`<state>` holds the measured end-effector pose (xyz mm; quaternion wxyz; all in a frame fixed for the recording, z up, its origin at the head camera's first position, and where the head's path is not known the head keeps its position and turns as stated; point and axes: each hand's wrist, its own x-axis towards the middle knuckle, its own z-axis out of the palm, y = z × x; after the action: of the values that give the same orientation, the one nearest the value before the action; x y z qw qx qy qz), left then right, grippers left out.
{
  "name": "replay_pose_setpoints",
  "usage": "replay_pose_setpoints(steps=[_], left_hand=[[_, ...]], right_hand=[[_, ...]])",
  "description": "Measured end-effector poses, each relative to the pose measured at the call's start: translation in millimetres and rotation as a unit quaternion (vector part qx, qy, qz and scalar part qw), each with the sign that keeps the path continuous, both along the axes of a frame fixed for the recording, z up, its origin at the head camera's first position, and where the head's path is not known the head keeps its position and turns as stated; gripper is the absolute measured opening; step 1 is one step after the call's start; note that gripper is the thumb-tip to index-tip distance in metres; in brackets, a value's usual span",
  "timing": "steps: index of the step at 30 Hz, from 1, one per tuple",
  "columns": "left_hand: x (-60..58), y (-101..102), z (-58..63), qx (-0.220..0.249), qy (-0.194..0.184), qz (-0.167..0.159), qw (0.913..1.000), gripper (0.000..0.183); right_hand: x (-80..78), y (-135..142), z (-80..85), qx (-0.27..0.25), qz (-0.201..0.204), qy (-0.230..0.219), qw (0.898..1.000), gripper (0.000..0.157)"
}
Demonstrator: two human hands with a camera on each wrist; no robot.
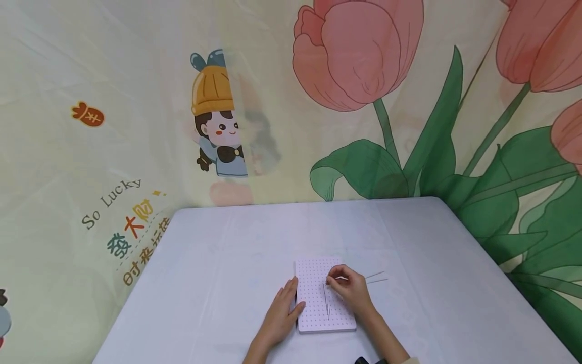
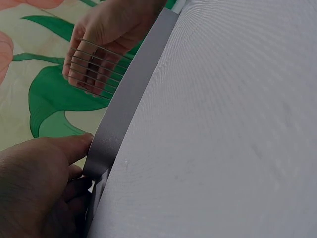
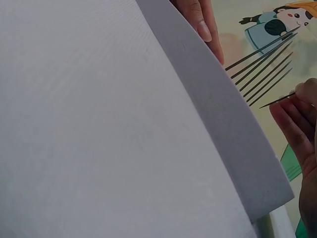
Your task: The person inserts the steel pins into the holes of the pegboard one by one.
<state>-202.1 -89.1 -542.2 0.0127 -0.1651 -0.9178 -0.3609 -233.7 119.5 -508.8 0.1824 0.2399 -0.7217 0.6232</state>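
A white pegboard (image 1: 313,324) with rows of small holes lies on the table. My left hand (image 1: 278,314) rests along its left edge, fingers straight and thumb over the top surface. Several thin metal rods (image 3: 262,74) stand upright in the board, lined up in a row in the left wrist view. Over the board's right half, my right hand (image 1: 352,289) pinches another thin rod (image 3: 276,101) between thumb and fingertips. In the right wrist view the lower tip of this rod hangs close above the board, beside the standing row.
Two loose thin rods (image 1: 376,280) lie on the white table (image 1: 236,263) to the right of the board, partly behind the right hand. A black object (image 1: 362,360) shows at the bottom edge. A printed curtain (image 1: 273,101) hangs behind the table.
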Motion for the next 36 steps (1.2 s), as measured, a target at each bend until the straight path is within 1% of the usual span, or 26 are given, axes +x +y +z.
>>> replay_pose_setpoints(steps=[3, 6, 10, 16, 21, 26, 28, 32, 36], left_hand=[[-0.2, 0, -1.2, 0.0, -0.001, 0.0, 1.0, 0.063], [-0.2, 0, -1.5, 0.0, -0.002, 0.001, 1.0, 0.063], [0.8, 2, -0.9, 0.001, -0.007, 0.001, 1.0, 0.064], [1.6, 2, 1.4, 0.0, -0.008, 0.001, 1.0, 0.063], [1.0, 0, 0.8, -0.002, -0.005, 0.001, 1.0, 0.063], [0.6, -1, -2.8, -0.005, 0.006, -0.003, 1.0, 0.063], [0.7, -1, -3.8, -0.002, 0.015, -0.007, 0.9999, 0.063], [0.9, -1, -3.4, 0.001, 0.027, -0.009, 0.9996, 0.063], [0.7, 0, -1.5, 0.003, 0.012, -0.004, 0.9999, 0.063]], right_hand=[[1.6, -1, 2.1, 0.041, -0.007, 0.021, 0.999, 0.013], [2.5, -1, 1.4, 0.061, -0.011, 0.021, 0.998, 0.015], [4.1, 0, -0.4, 0.074, -0.008, 0.021, 0.997, 0.015], [3.3, 0, -1.5, 0.074, 0.001, 0.041, 0.996, 0.016], [2.4, -1, -3.1, 0.096, -0.006, 0.049, 0.994, 0.014], [-7.2, 2, -25.3, 0.122, -0.022, 0.044, 0.991, 0.016], [-11.6, 4, -32.9, 0.123, -0.023, 0.04, 0.991, 0.017], [-12.7, 5, -32.4, 0.13, -0.012, 0.048, 0.99, 0.015], [-12.5, 5, -30.9, 0.143, -0.009, 0.055, 0.988, 0.012]])
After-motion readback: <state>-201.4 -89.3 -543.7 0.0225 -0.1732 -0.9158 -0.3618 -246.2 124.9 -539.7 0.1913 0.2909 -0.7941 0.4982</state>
